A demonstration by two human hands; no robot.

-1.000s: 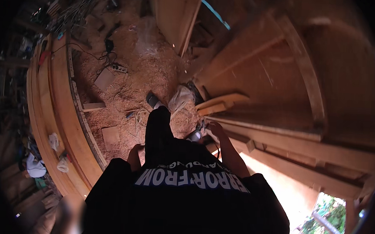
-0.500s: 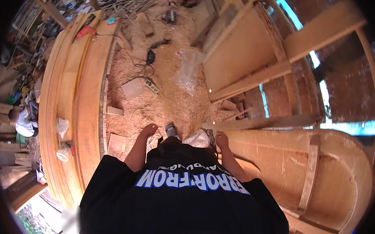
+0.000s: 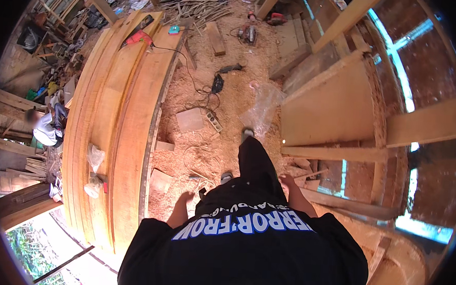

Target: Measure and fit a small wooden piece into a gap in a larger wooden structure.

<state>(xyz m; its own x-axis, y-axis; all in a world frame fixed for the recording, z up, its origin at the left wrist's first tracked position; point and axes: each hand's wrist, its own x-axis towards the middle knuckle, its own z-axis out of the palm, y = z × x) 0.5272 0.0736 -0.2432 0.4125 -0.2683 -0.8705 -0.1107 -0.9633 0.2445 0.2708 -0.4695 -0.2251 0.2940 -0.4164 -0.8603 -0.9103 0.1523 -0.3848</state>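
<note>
Nearest left hand (image 3: 185, 198): flat tan square board (image 3: 160, 181), on shavings-covered floor (image 3: 236, 91) just right of long orange-brown plank stack (image 3: 137, 112); likely kept there to spare walking room. Right hand (image 3: 287, 183) farther right of stack, near long brown timber beam (image 3: 348, 204). Shows nothing grasped in either; cannot tell finger curl. Red corded power tool (image 3: 139, 37) atop stack's far end, probably parked above shavings. Leaves room right of stack edge, narrowed by pale rectangular power strip (image 3: 214, 122).

Power strip (image 3: 214, 121) amid wood shavings (image 3: 230, 104)

Black shirt (image 3: 242, 267), white lettering (image 3: 244, 224) — red power tool (image 3: 139, 37) — tan planks (image 3: 135, 132).
</note>
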